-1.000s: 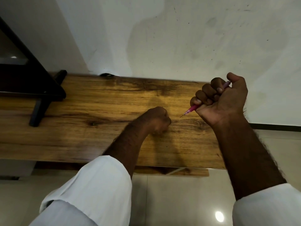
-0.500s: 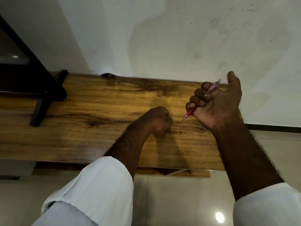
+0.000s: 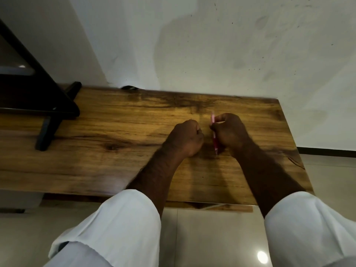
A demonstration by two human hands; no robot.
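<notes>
Right now both hands are down on the wooden bench (image 3: 119, 135), close together near its middle-right. Right hand (image 3: 230, 132) has its grip clenched around a pink pen (image 3: 214, 134): fingers curled over the barrel, thumb side up top. Pen stands roughly upright against the inner side of that hand, slightly blurred, upper end poking out above the fingers, lower end down at the bench surface. Can't tell whether the tip actually touches the wood.

Left hand (image 3: 185, 138) is a closed fist, grip clenched on nothing I can see, knuckles pointing away from the person, heel of the hand resting on the bench. It sits just beside the pen, small gap between the fist and the barrel, not touching it as far as I can make out.

Both forearms run back toward the viewer, with rolled white sleeves (image 3: 123, 224) at the near edge of the bench.

Surroundings: black stand (image 3: 52, 112) with an angled frame sits at the bench's left end, one black foot stretched across the wood, well apart from the hands. Small dark object (image 3: 129, 87) at the back edge where bench meets the wall, too small to identify. White wall (image 3: 231, 45) behind, scuffed with grey marks and specks. Glossy tiled floor (image 3: 212, 237) below, with a bright light reflection at lower right. Dark skirting strip runs along the wall base at far right.
</notes>
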